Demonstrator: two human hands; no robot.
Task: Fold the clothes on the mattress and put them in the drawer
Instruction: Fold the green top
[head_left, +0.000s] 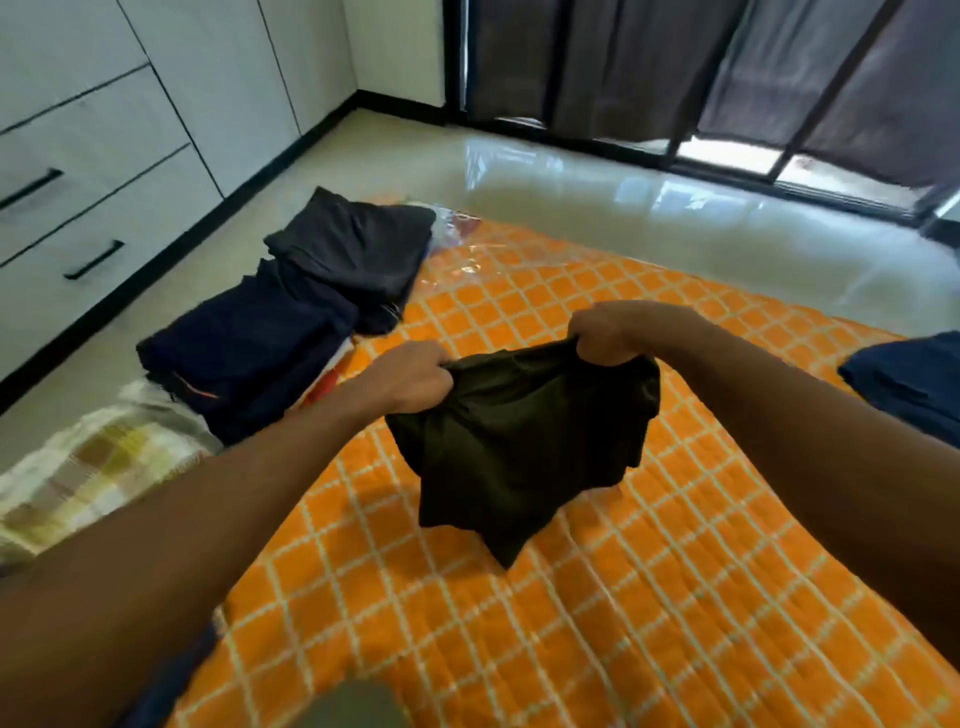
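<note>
left hand (410, 376) and right hand (610, 332) each clench the crumpled black fabric garment (524, 447) by its top edge; hanging free for straightening | orange checked mattress (623, 597) beneath hands

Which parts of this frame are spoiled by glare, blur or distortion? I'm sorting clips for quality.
Head view: window light glares off the glossy floor and the clear plastic at the mattress corner; wide-angle bending curves the drawer fronts; the black garment, gripped by the left hand and right hand, is too dark to show folds; its shadow falls on the orange mattress.
</note>
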